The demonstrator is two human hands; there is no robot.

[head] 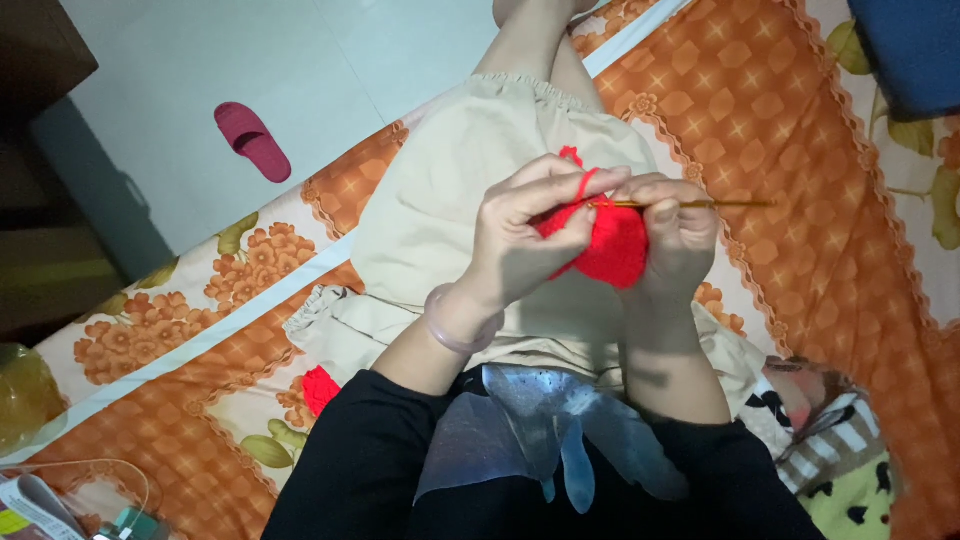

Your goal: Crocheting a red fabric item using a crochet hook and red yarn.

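Matt red yarn piece [610, 245], shiny thin metal crochet hook [700, 204], glossy bangle [455, 325].

Both forearms raised over lap; left hand [525, 235] fingers curled, pinching; right hand [678, 240] closed, knuckles up, hands touching.

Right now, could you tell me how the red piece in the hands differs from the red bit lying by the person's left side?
The red crochet piece is held up between the left hand and right hand, with a hook in it; the red bit lies untouched on the orange bedsheet. The crochet piece shows larger; the red bit is partly hidden by the black sleeve. Both are bright red.
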